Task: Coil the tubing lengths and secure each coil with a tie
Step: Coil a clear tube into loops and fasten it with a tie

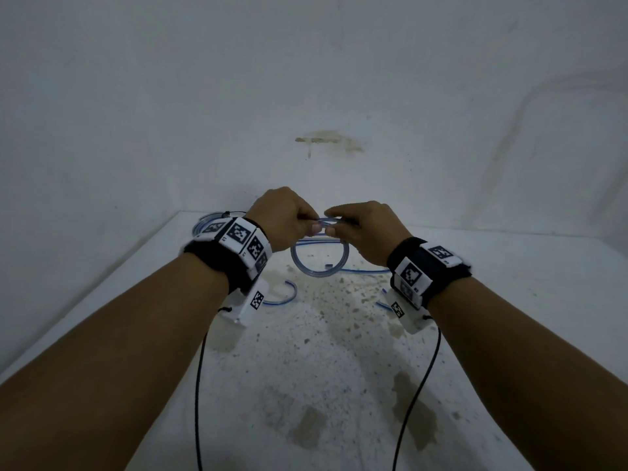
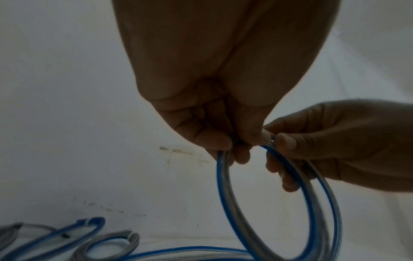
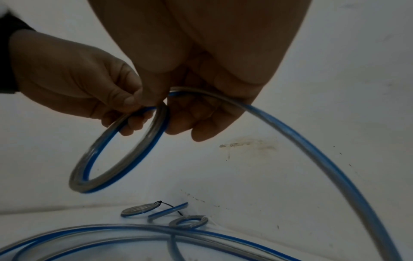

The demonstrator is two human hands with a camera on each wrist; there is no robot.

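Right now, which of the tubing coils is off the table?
The coil that the left hand and right hand hold between them; the small coils lie on the table by the wall.

Black wristbands, white tag blocks, black cables

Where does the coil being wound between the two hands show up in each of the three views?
Head: the coil hangs centre frame, below both hands.
Left wrist: lower right, under the left hand, with the right hand pinching its top.
Right wrist: left of centre.
Shared landmark: the brown wall stain, seen behind the coil in every view.
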